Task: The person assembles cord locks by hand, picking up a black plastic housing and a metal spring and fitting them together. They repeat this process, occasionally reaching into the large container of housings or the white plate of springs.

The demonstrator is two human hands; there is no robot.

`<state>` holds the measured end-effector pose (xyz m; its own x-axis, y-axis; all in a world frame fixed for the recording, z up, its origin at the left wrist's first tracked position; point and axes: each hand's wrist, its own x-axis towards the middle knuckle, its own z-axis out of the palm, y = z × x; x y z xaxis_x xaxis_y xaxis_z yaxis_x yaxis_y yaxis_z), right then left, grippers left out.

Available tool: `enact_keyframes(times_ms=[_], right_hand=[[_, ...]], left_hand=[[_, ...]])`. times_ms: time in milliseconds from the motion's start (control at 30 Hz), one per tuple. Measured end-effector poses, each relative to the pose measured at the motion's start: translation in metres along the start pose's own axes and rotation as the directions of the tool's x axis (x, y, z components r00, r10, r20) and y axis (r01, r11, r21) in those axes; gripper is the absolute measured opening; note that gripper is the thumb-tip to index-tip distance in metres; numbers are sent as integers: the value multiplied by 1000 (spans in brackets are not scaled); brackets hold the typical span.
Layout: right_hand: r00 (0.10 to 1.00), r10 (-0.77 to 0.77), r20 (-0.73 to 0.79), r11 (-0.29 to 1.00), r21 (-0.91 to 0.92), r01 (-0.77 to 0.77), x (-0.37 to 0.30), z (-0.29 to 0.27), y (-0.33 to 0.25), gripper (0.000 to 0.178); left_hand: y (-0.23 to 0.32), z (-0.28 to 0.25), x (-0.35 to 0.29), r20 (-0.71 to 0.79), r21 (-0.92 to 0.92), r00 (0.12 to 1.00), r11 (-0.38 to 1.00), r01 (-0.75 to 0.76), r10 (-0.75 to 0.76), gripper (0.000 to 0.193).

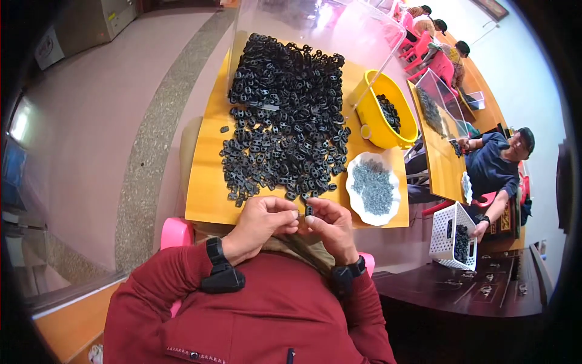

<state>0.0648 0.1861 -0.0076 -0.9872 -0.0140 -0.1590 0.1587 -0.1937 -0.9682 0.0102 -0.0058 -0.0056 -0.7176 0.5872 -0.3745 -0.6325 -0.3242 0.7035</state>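
The right hand point(330, 225) pinched a small black plastic piece point(309, 210) between thumb and fingertips, holding it upright just above the near edge of the yellow table point(206, 182); the left hand point(262, 223) met it from the other side, its fingers curled in and pressed against the same piece or something tiny beside it, though what lay under those fingertips was too small to tell; both hands touched at the fingertips, close to the person's chest; each wrist bore a black band, and the sleeves were dark red.

Just beyond the hands spread a large heap of black plastic pieces point(285, 121), covering most of the tabletop and thinning toward the near edge; to the right of the hands, and touching the heap's fringe, sat a white scalloped dish point(354, 200) holding small grey metal bits point(373, 185); further back on the right stood a yellow tub point(373, 118) with more dark pieces inside; a clear plastic bin point(364, 36) rose over the far end of the table.

Well apart on the right, a person in a blue shirt point(494, 164) sat at another table, one hand reaching into a white perforated basket point(445, 233) of dark pieces; more people sat further back.
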Motion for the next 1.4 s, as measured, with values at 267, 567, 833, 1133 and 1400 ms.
enact_keyframes(times_ms=[267, 567, 833, 1133, 1400], right_hand=[[998, 12, -65, 999, -35, -15, -2, 5, -3, 30], [992, -71, -104, 997, 25, 74, -2, 7, -2, 25], [992, -92, 91, 984, -142, 104, -6, 3, -5, 21], [998, 56, -35, 994, 96, -53, -3, 5, -3, 23], [999, 30, -44, 979, 205, -20, -4, 4, 1, 19]], left_hand=[[0, 1, -1, -3, -9, 1000, 1000, -9, 9, 15], [1, 1, -2, 7, -17, 1000, 1000, -14, 14, 14], [-1, 4, -1, -7, -137, 997, 987, -83, 83, 14], [0, 8, -1, -47, -77, 995, 993, -91, 88, 11], [-4, 11, 4, -44, -109, 994, 989, -100, 96, 12]])
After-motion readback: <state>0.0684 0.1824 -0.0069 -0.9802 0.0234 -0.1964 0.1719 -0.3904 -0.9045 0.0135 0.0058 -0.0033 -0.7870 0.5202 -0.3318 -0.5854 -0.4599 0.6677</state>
